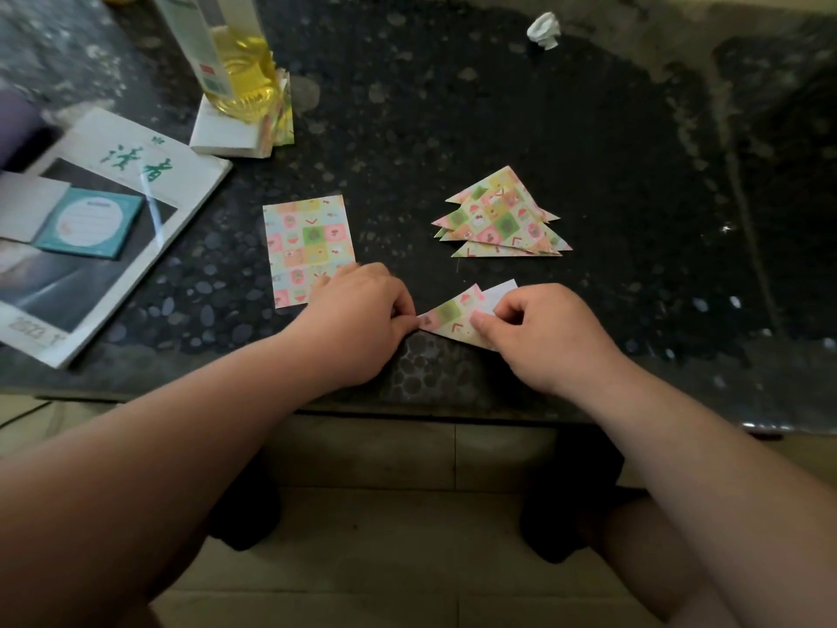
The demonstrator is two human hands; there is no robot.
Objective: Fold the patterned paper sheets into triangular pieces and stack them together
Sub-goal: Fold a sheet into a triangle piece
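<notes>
Your two bare arms (190, 451) reach in from the bottom, and both hands meet at the near edge of the dark speckled worktop (453, 106). Between them lies a half-folded piece (446, 315) of patterned paper. Its long side runs left to right, a little tilted, and its sharp tip points left. A white flap (500, 292) pokes out at its far right corner.

Your left hand (358, 310) has curled fingers (403, 305) that pinch the sharp left tip. Your right hand (539, 330) pinches the right part of the piece between thumb and curled fingers.

Just left of the piece lies a flat sheet (308, 244), pattern up. Its long side runs away from you, leaning a bit. Your left hand covers its near right corner.

Farther back on the right sits a pile of triangles (502, 217), spread like a fan. Their tips point away from you, and their long edges run left to right, sloping down to the right.

At the far left stands a clear bottle (240, 61) with yellow liquid in its lower part; its top is cut off. It stands on a white block (226, 138), and more patterned sheets (283, 115) lean just beside that.

On the left edge lies a magazine (136, 174) with a blue note pad (90, 224) on it. A ball of white paper (543, 31) sits far back on the right.
</notes>
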